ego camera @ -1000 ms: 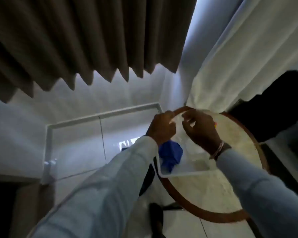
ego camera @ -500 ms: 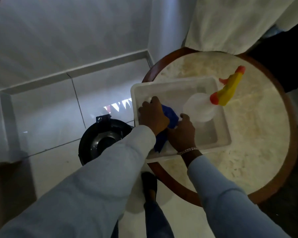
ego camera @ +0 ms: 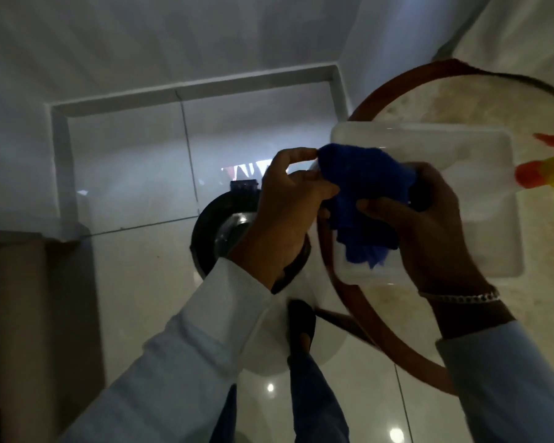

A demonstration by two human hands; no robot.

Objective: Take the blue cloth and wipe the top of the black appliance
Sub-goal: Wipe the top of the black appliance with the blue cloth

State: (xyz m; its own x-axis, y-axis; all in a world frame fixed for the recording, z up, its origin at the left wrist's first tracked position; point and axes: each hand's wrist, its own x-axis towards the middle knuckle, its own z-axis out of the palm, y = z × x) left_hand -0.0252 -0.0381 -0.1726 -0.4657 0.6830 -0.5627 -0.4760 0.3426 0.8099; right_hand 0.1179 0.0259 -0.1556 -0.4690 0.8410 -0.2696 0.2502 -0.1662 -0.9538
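Both my hands hold the blue cloth (ego camera: 362,193), bunched up, above the left end of a white tray (ego camera: 480,251). My left hand (ego camera: 285,206) pinches its left edge with thumb and fingers. My right hand (ego camera: 422,225) grips its right and lower side, a silver bracelet on the wrist. The black round appliance (ego camera: 218,228) stands on the floor below and left of the cloth. My left hand and sleeve hide most of the appliance; a shiny part of its top shows.
The tray sits on a round table with a brown wooden rim (ego camera: 349,318). A spray bottle with a yellow and orange head (ego camera: 544,174) lies in the tray at the right edge. White tiled floor (ego camera: 135,282) surrounds the appliance. My foot (ego camera: 301,318) is below it.
The cloth has come up out of the tray bottom and now hangs between both hands. The view has swung left, so the table sits further right and the appliance is more central.
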